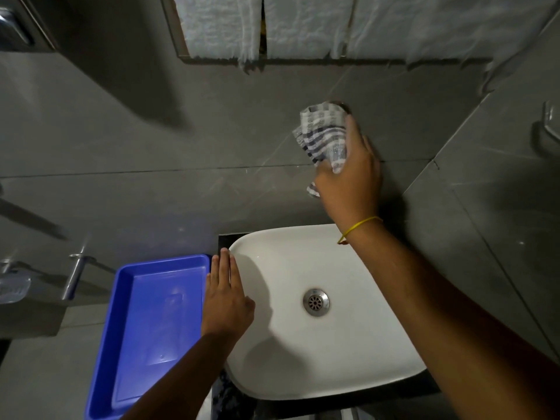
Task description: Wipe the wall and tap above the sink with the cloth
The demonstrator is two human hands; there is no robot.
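My right hand [351, 174] holds a white cloth with dark blue checks [324, 131] against the grey tiled wall [181, 131] above the white sink [272, 344]. The cloth covers something dark at its top right edge; the tap itself is hidden behind cloth and hand. A yellow band circles my right wrist. My left hand [225, 298] lies flat, fingers together, on the sink's left rim and holds nothing.
A blue plastic tray [121, 344] sits left of the sink. A steel drain [316, 301] is in the basin. A metal rail and soap dish [18, 286] stick out at the left. A paper-covered mirror [303, 25] hangs above. A fitting [550, 128] is on the right wall.
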